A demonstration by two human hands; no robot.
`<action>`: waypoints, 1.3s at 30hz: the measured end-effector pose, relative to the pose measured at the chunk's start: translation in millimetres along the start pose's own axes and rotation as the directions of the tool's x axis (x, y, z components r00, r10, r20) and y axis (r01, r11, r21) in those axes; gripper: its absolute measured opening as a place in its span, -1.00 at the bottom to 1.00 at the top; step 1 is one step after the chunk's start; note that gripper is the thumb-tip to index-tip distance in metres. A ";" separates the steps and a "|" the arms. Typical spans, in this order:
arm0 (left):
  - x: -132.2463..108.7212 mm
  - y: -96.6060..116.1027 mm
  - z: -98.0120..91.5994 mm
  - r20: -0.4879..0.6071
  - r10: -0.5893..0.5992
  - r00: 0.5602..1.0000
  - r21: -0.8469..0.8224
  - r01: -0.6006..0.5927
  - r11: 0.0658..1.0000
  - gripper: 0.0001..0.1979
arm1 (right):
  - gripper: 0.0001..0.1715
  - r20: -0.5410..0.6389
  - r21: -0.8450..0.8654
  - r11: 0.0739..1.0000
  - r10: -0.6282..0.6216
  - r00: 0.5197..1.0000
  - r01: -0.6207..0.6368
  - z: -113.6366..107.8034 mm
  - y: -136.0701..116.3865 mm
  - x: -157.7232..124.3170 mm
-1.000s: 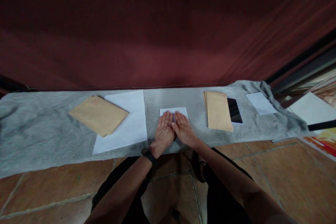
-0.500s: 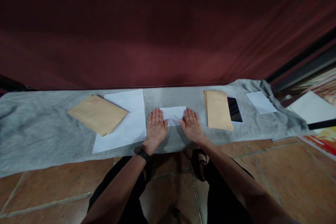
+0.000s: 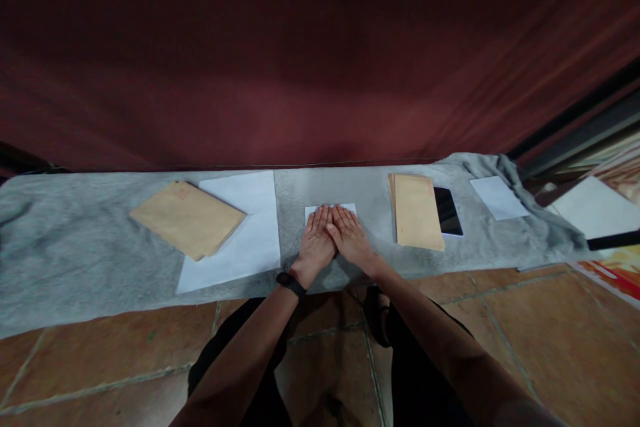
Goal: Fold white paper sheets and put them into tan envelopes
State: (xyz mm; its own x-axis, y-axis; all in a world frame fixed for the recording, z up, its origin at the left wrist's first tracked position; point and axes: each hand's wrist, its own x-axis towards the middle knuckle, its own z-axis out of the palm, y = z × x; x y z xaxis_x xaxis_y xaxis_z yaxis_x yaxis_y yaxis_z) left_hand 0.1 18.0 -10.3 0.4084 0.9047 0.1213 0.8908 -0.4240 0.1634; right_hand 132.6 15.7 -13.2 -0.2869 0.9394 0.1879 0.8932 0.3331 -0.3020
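A small white folded paper (image 3: pixel 313 210) lies on the grey cloth (image 3: pixel 345 185) straight in front of me. My left hand (image 3: pixel 317 238) rests flat on it, fingers stretched out and pointing away from me. Beside it, also flat on the paper, is my right hand (image 3: pixel 349 235), its thumb touching or lying over the edge of the left hand. Both hands are open and grip nothing. They hide most of the paper; only its far strip and corners show.
Left of my hands, brown envelopes (image 3: pixel 187 219) lie partly over large white sheets (image 3: pixel 255 227). On the right are more brown envelopes (image 3: pixel 419 212), a dark-screened phone or tablet (image 3: pixel 449 211) and a white sheet (image 3: pixel 499 198). A dark red curtain (image 3: pixel 300 120) hangs behind.
My hands have slid inward over the white paper from its two side edges and now meet at its middle. The envelopes and sheets have stayed in place.
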 end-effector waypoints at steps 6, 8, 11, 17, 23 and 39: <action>-2.3 -12.6 -13.6 0.028 -0.138 0.990 0.034 0.137 0.990 -0.37 | -0.28 -0.065 -0.067 0.997 0.025 0.998 -0.029 6.4 13.6 -5.5; -2.7 -15.9 -16.7 0.041 -0.163 0.986 0.044 0.161 0.986 -0.36 | -0.27 -0.082 -0.084 0.995 0.039 0.996 -0.046 7.0 16.4 -6.3; -2.8 -20.3 -19.1 0.054 -0.198 0.979 0.062 0.194 0.979 -0.35 | -0.27 -0.088 -0.116 0.991 0.061 0.994 -0.071 5.9 20.1 -7.0; -3.3 -27.8 -18.1 0.024 -0.219 0.975 0.083 0.216 0.973 -0.35 | -0.22 -0.093 -0.144 0.982 0.107 0.990 -0.120 2.3 29.4 -9.7; -5.1 -31.1 -10.1 -0.053 -0.295 0.954 0.043 0.297 0.954 -0.34 | -0.22 -0.107 -0.142 0.977 0.145 0.984 -0.159 -2.5 39.3 -16.3; -44.9 -1.4 -8.8 -0.034 0.044 0.998 -0.005 -0.044 0.999 -0.38 | -0.26 -0.007 -0.046 0.997 -0.055 0.998 0.055 -2.4 -0.5 -46.1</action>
State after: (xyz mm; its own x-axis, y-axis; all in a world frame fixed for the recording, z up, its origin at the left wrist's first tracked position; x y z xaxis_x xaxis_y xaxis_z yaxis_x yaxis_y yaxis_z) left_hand -21.2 -22.4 -7.4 0.4403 0.8831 0.1620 0.8708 -0.4640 0.1624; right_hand 146.2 -27.9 -19.6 -0.3334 0.9188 0.2112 0.8910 0.3803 -0.2479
